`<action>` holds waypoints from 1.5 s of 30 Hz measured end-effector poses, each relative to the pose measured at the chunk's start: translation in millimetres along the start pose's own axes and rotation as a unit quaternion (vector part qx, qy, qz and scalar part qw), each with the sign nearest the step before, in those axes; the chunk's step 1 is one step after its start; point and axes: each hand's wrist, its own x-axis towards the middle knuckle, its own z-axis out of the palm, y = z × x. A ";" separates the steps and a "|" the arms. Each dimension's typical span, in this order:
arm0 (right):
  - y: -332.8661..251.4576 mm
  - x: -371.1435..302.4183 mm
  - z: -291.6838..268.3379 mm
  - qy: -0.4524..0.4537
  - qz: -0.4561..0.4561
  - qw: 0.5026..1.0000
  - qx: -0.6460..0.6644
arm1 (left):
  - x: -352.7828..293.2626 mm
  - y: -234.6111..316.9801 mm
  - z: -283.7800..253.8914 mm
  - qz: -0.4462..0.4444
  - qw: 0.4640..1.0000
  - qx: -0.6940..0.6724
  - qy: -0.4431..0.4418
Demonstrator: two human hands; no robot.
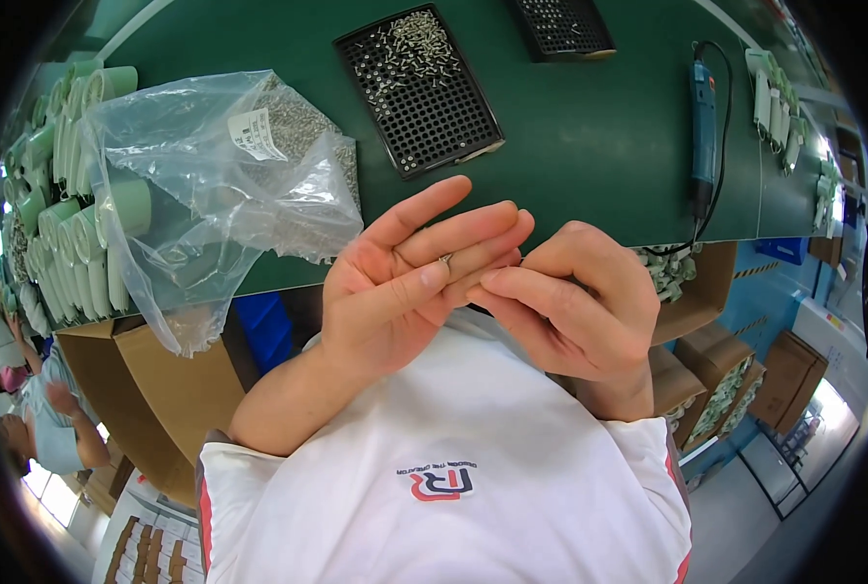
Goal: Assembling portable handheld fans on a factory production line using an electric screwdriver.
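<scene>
"Between the fingers of the left hand (380,292) sits a small metal piece (444,260). Why keep it there?"

"Probably because it's so tiny. The palm is turned up, so anything slipping would likely land on skin rather than the floor."

"What does it look like?"

"A silvery speck, most of it covered. I'd guess a screw, though its shape is too small to make out."

"And the grip?"

"Light, it seems: some left fingers lie nearly straight while others close around the piece. The right hand (590,302) brings its fingertips together against the left ones. I can't tell whether they pinch anything; the spot is hidden."

"What's just beyond?"

"On the green bench (609,136), a black tray (443,122) full of round holes. Loose screws (424,44) heap at its far end, and a few sit scattered lower down. The holes presumably keep them apart for easy picking."

"And that clear bag (176,141)?"

"It lies left of the tray with a mass of little metal parts (302,127) inside, its loose end drooping over the near edge. Having it beside the tray looks handy for refilling."

"The blue power screwdriver (703,127)?"

"On the right, tip toward the wearer, which should suit the right hand. Pale green plastic parts (88,258) stand packed together at the far left, perhaps to leave the middle free."
</scene>
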 end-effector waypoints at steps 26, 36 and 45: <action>0.1 -17.9 8.1 -0.037 -0.038 0.997 -0.056 | 0.3 -9.3 4.4 0.047 0.994 0.097 -0.012; -3.6 -17.3 9.3 -0.030 -0.057 0.995 -0.081 | -0.8 -9.5 0.4 0.071 0.978 0.192 -0.050; -4.5 -20.0 7.0 -0.030 -0.052 0.995 -0.075 | -2.5 -7.9 7.4 0.060 0.982 0.177 -0.041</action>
